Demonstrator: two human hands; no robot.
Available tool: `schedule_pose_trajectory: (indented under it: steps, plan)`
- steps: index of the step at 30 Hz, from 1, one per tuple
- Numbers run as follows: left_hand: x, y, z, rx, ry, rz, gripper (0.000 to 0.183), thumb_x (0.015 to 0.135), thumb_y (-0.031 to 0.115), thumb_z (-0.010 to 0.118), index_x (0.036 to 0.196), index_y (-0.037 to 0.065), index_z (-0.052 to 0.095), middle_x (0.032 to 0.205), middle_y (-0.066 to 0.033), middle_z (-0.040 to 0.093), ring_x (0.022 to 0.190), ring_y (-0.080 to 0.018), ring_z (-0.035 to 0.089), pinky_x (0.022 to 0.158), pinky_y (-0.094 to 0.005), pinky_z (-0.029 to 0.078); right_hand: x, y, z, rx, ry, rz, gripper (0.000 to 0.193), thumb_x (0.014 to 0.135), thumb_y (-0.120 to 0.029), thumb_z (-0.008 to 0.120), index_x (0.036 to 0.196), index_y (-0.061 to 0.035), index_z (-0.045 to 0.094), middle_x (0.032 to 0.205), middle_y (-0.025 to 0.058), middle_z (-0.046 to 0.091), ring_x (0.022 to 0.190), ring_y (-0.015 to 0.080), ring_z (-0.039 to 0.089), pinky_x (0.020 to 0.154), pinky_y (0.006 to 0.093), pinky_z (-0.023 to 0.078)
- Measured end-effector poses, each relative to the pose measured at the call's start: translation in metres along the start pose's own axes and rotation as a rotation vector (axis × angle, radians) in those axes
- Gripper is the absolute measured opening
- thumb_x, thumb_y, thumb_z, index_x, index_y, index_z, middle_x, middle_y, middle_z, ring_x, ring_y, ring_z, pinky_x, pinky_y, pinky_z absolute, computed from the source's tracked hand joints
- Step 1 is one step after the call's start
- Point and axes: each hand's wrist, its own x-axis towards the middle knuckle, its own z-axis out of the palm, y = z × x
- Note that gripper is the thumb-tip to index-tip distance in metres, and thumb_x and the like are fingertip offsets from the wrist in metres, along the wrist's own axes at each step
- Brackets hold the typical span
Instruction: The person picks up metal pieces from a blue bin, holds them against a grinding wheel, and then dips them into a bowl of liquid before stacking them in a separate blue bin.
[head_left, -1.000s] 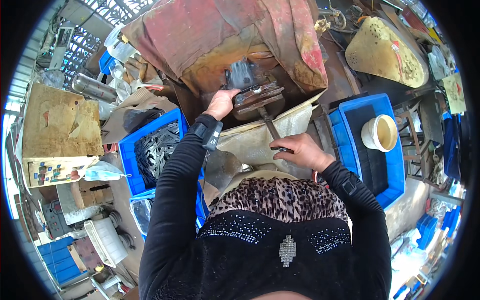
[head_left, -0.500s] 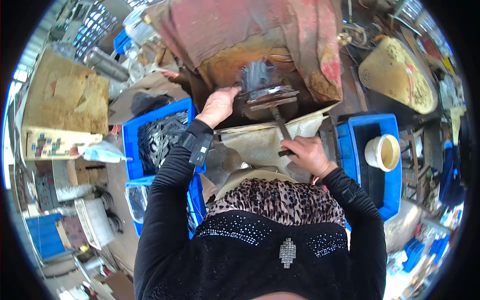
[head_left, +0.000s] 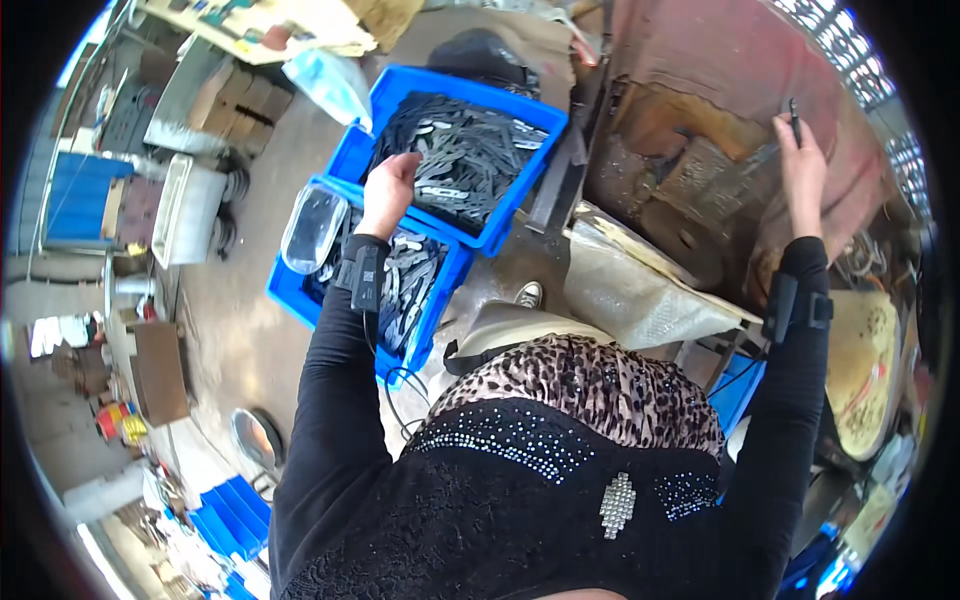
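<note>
My left hand (head_left: 388,193) hovers at the near left side of the upper blue crate (head_left: 548,135), its fingers curled together; what they hold, if anything, is hidden. Dark and shiny flat metal strips (head_left: 460,160) fill that crate in a loose heap. Far to the right, my right hand (head_left: 803,165) is raised before the red cloth cover (head_left: 690,50), closed around a dark handle (head_left: 795,118). The rest of that tool cannot be made out. Left of that hand, under the cover, lie a greyish block-like surface (head_left: 705,180) and a round wheel (head_left: 682,242).
A lower blue crate (head_left: 440,300) with more strips and a clear plastic tub (head_left: 313,228) stands below the first. A pale sheet (head_left: 620,285) hangs at the machine's front. A blue mask (head_left: 330,85) hangs near the upper crate; a stained yellowish board (head_left: 862,370) is at right.
My view has swung left toward the crates. My left hand has moved from the machine to the upper crate. My right hand, still around a dark handle, has gone up beside the red cloth.
</note>
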Motion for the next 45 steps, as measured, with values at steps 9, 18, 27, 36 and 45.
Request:
schedule_pose_trajectory:
  steps: [9,18,27,36,45]
  plan:
    - [-0.043,-0.042,0.0,0.225,-0.084,-0.148,0.018,0.086,0.009,0.058,0.096,0.011,0.073,0.089,-0.0133,0.068,0.085,-0.0355,0.066,0.075,-0.043,0.054,0.059,0.053,0.017,-0.173,-0.141,0.044,0.039,0.094,-0.045,0.06,0.113,-0.0113,0.067,0.093,0.0135,0.069,0.09,0.0208,0.065,0.083,0.0316,0.047]
    - [-0.003,-0.068,0.073,0.358,-0.377,-0.071,0.023,0.079,0.01,0.059,0.095,0.015,0.075,0.091,-0.0128,0.07,0.09,-0.0339,0.067,0.079,-0.0433,0.055,0.032,0.037,0.01,-0.095,-0.026,-0.008,0.05,0.094,-0.042,0.062,0.125,-0.0027,0.06,0.105,0.0121,0.069,0.101,0.0186,0.063,0.091,0.0289,0.045]
    - [0.007,-0.106,0.1,0.703,-0.648,-0.027,0.017,0.085,0.018,0.055,0.093,0.014,0.07,0.092,-0.0136,0.071,0.09,-0.0327,0.069,0.076,-0.0481,0.054,-0.101,0.018,-0.02,1.119,-0.534,0.8,0.036,0.095,-0.012,0.056,0.13,-0.0048,0.054,0.081,-0.0033,0.051,0.061,0.0046,0.041,0.052,0.0208,0.033]
    - [0.012,-0.088,0.061,0.185,-0.348,-0.172,0.009,0.093,0.008,0.052,0.101,0.008,0.055,0.079,-0.0089,0.065,0.07,-0.0252,0.064,0.063,-0.0386,0.05,-0.149,0.015,-0.022,1.156,-0.46,0.814,0.038,0.095,-0.008,0.054,0.133,-0.0043,0.05,0.092,0.0028,0.062,0.066,0.0084,0.052,0.055,0.0224,0.039]
    - [0.049,0.089,0.076,-0.417,-0.1,0.012,0.034,0.092,-0.002,0.05,0.125,0.008,0.055,0.086,-0.0034,0.06,0.071,-0.0109,0.052,0.067,-0.0256,0.047,-0.169,0.056,-0.011,0.947,-0.508,0.766,0.035,0.095,-0.009,0.056,0.13,-0.0039,0.052,0.094,0.0052,0.065,0.063,0.0091,0.057,0.05,0.0237,0.043]
